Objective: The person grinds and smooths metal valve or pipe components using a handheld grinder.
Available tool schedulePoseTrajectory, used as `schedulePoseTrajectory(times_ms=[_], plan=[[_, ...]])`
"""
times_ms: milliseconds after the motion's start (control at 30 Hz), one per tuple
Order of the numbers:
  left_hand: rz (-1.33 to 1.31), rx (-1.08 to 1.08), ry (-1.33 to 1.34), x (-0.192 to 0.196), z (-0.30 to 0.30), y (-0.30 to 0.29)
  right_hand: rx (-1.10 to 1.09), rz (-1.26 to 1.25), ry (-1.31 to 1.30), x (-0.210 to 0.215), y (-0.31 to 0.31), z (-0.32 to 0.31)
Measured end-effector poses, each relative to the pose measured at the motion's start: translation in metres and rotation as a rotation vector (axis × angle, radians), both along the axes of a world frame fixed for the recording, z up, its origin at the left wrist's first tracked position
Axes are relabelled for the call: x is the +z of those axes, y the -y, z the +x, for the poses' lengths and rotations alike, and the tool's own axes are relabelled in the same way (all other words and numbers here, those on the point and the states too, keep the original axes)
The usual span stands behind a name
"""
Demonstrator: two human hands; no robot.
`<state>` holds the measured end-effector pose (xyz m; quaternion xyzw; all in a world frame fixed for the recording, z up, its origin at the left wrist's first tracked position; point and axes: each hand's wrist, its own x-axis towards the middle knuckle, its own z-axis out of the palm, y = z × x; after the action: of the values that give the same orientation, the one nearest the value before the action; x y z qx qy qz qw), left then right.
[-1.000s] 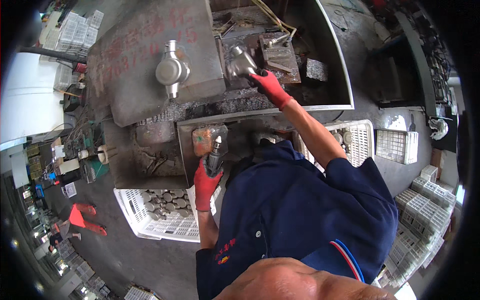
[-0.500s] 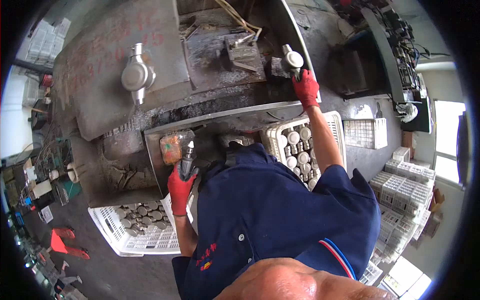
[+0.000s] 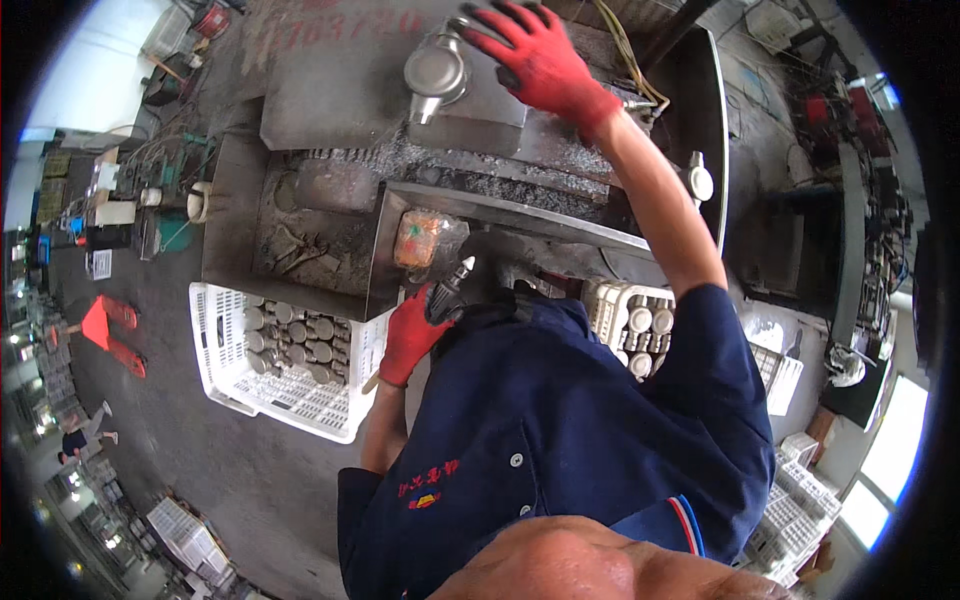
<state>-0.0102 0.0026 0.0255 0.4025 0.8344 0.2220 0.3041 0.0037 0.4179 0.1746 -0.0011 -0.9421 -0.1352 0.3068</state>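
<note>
My left hand (image 3: 408,338), in a red glove with dark fingers, is closed around a dark handheld grinder (image 3: 447,292) with a pale pointed tip. My right hand (image 3: 545,68), gloved alike, reaches over the bench with fingers spread. Its fingertips are by the upper pipe stub of a round metal casting (image 3: 435,72), which lies on the steel plate; contact I cannot tell. A second such casting (image 3: 698,182) sits on the bench's right rim, partly behind my right forearm.
A white crate (image 3: 225,335) with several castings stands below left, another crate (image 3: 600,300) below right. An orange block in plastic wrap (image 3: 418,238) rests in the bench's front tray. Yellowish hoses (image 3: 635,55) run over the back. A red pallet jack (image 3: 98,330) and a person (image 3: 75,440) are far left.
My right hand has let go of the casting at the bench's right rim and moved left to the other casting, fingers now spread. My left hand keeps the grinder. The view has shifted.
</note>
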Motion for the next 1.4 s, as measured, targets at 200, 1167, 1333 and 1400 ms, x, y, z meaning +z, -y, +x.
schedulePoseTrajectory(times_ms=[200, 1167, 1333, 1400], plan=[[0.026, 0.1, -0.013, -0.001, 0.014, 0.016, 0.117, 0.009, 0.232, -0.013, -0.024, -0.056], [-0.059, -0.048, 0.003, -0.015, 0.017, -0.031, -0.507, -1.839, -0.488, -0.256, -0.003, 0.065], [-0.056, 0.002, 0.02, -0.008, 0.024, -0.032, -0.506, -1.869, -0.249, -0.235, 0.0, 0.05], [-0.058, 0.016, 0.041, -0.009, 0.024, -0.034, -0.588, -1.52, -0.126, -0.228, 0.002, 0.051]])
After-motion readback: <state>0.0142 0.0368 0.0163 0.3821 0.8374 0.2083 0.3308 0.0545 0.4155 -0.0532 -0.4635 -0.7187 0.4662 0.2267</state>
